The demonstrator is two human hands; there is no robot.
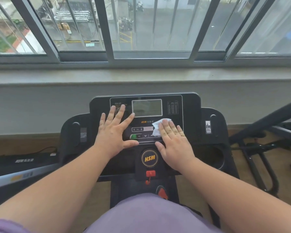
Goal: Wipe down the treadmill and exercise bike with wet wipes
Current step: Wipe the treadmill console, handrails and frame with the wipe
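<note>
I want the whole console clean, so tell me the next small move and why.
Probably slide the right hand, pressing the white wet wipe flat, up over the grey rectangular display screen. The wipe sits on the button strip just below it on the black treadmill console, while the left hand rests spread on the left side.

Black treadmill console [190, 105], white wet wipe [157, 127] flat on it.

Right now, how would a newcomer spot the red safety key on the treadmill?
Find the treadmill console below the window. Under its round HSM badge, centred between the forearms, sits the red safety key. It is the console's only red block; the green button sits higher, left.
</note>
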